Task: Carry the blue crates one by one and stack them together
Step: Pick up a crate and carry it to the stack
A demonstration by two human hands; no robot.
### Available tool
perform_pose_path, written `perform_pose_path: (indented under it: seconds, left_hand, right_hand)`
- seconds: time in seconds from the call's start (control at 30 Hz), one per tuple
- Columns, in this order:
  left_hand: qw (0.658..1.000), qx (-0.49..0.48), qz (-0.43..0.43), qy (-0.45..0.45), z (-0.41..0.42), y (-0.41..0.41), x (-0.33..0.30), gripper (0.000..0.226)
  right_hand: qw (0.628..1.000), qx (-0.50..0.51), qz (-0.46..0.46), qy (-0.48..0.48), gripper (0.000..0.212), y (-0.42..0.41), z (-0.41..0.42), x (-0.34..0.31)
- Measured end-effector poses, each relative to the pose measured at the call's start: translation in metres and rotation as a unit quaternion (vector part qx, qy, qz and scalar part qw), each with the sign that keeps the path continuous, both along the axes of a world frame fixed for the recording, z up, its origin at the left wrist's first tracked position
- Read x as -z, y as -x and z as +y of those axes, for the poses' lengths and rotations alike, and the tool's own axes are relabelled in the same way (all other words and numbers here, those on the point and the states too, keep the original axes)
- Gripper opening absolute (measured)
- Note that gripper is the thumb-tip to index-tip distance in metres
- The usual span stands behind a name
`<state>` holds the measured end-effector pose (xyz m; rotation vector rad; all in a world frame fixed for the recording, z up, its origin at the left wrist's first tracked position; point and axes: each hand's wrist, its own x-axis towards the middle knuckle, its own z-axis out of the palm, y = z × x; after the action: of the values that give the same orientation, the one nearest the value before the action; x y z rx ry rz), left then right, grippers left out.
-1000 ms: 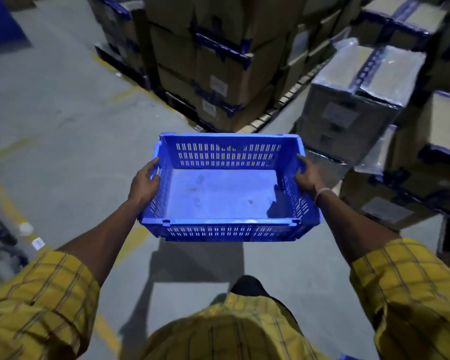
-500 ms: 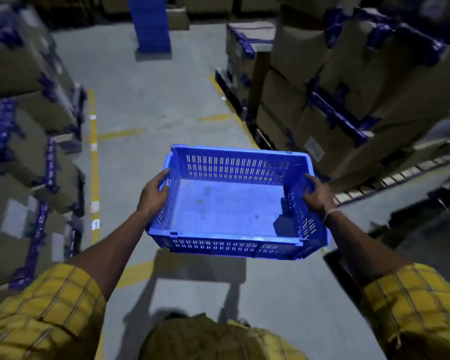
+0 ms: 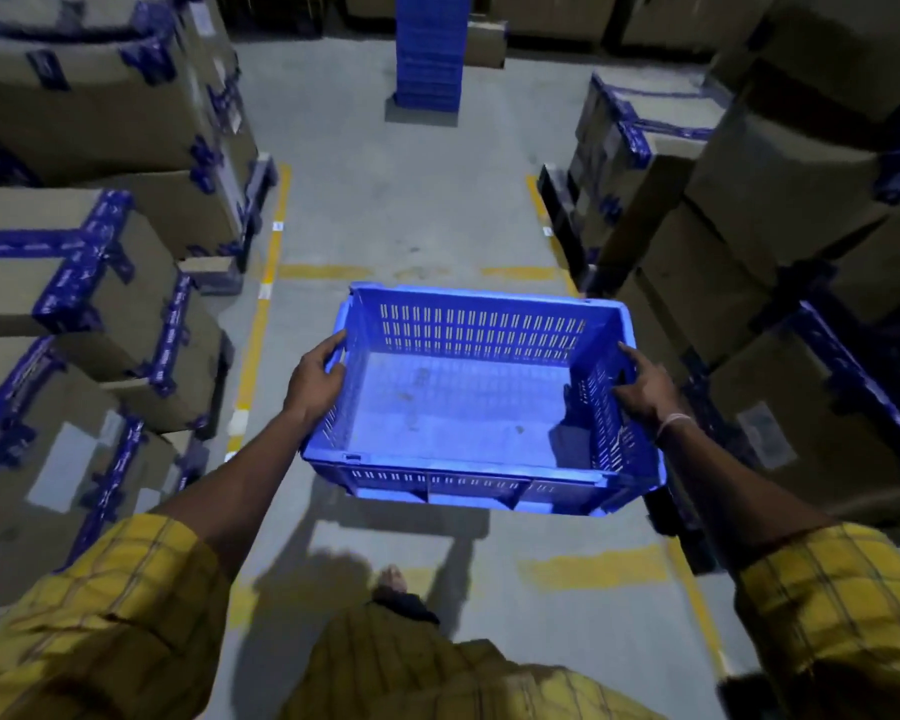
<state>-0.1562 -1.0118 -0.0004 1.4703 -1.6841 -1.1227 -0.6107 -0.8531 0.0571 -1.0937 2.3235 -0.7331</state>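
I carry an empty blue slotted crate (image 3: pixel 453 407) in front of my waist, above the grey floor. My left hand (image 3: pixel 315 379) grips its left rim, thumb inside and fingers curled over the edge. My right hand (image 3: pixel 645 387) grips the right rim the same way, a thin band on the wrist. Far ahead, at the end of the aisle, stands a tall stack of blue crates (image 3: pixel 428 49) on the floor.
Cardboard boxes with blue tape are piled on pallets along the left (image 3: pixel 89 283) and the right (image 3: pixel 749 226) of the aisle. Yellow floor lines (image 3: pixel 261 314) mark the lane edges. More boxes line the back wall beside the stack.
My view has swung round to the left: the boxes that were ahead now flank me, and the crate stack has come to straight ahead. Both hands hold the crate as before.
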Motion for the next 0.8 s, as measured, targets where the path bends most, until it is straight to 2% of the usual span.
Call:
perform_pose_path:
  seconds: [0.2,0.3,0.4,0.53,0.8]
  left_hand:
    - [1.000,0.003,-0.004,-0.001,-0.116,0.001,-0.008,0.053]
    - [1.000,0.006,-0.009,0.012,-0.176,0.010,-0.028,0.052]
    - [1.000,-0.001,-0.003,0.021,-0.241,0.024,-0.033,0.051]
    - [1.000,-0.007,0.011,0.014,-0.329,0.054,-0.031,0.051]
    - [0.999,-0.039,0.010,0.035,-0.501,0.132,-0.046,0.052]
  right_hand:
    - [1.000,0.016,0.009,0.004,0.067,-0.005,-0.109,-0.018]
    - [1.000,0.009,-0.002,0.015,0.074,0.008,-0.172,-0.018]
    - [1.000,0.015,-0.008,0.010,0.078,0.048,-0.245,0.005]
    - [0.999,0.020,-0.012,0.028,0.076,0.068,-0.335,-0.006]
    - [0.999,-0.036,0.012,0.013,0.072,0.157,-0.540,-0.016]
